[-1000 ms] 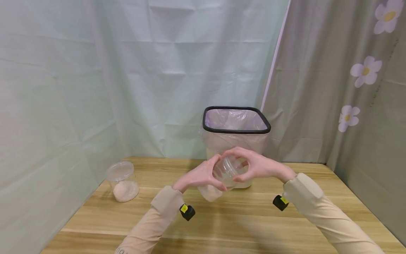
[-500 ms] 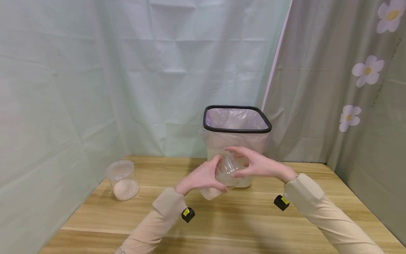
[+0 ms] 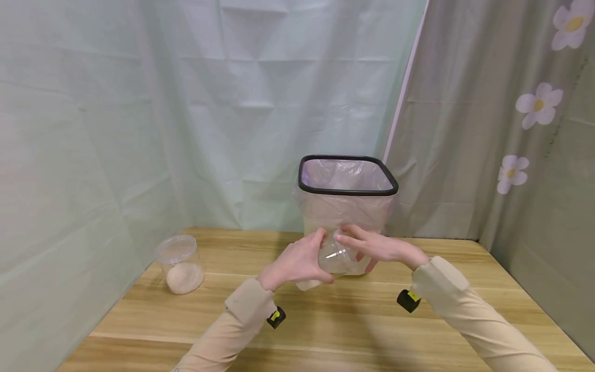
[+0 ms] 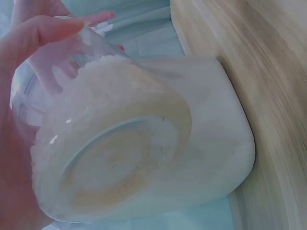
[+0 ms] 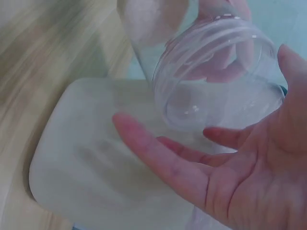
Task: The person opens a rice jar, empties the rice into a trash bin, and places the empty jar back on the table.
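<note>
My left hand [image 3: 297,264] curls round the side of a clear plastic jar [image 3: 335,260] and holds it in the air over the wooden table [image 3: 139,323], in front of the bin [image 3: 347,193]. The jar is not upright: its long axis leans, with the base toward the near left and the rimmed end [image 5: 161,96] toward the right, where my right hand [image 3: 378,249] is. So this rimmed end is the part that matters, and my right hand is the nearer one to it. The white grains [image 4: 108,84] inside lie mostly at the base side, away from this end. My right hand has its fingers spread and rather straight; it has hold of nothing, being just beside the rim, but I cannot tell whether a fingertip touches it. I also cannot tell for sure if a clear lid covers that end. Well apart, at the far left of the table, a second jar [image 3: 182,271] stands upright with some pale content.
</note>
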The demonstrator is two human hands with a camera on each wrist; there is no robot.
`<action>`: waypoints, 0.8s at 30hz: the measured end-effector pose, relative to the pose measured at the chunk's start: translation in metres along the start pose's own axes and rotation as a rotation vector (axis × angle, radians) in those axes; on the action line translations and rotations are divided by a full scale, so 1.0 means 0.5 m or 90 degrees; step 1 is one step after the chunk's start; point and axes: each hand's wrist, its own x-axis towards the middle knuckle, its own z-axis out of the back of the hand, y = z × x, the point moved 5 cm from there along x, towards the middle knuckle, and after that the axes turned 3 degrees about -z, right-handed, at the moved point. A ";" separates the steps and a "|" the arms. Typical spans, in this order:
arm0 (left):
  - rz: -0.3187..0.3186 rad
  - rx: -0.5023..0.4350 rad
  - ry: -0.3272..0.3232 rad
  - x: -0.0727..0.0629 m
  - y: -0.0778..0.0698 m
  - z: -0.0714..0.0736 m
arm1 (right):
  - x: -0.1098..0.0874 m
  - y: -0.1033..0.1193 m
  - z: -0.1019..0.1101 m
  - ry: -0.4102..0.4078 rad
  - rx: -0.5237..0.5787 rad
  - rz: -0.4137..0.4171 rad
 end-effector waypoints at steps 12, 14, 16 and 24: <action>-0.001 0.004 0.008 0.002 -0.002 -0.003 | 0.003 0.007 -0.012 0.020 0.019 -0.023; -0.001 0.000 0.011 0.002 -0.001 -0.004 | 0.003 0.008 -0.015 0.024 0.018 -0.017; -0.001 -0.002 0.012 0.001 0.000 -0.004 | 0.004 0.007 -0.017 0.026 0.011 -0.014; 0.012 -0.020 0.012 0.000 0.003 -0.001 | 0.007 0.012 -0.013 0.012 0.036 0.017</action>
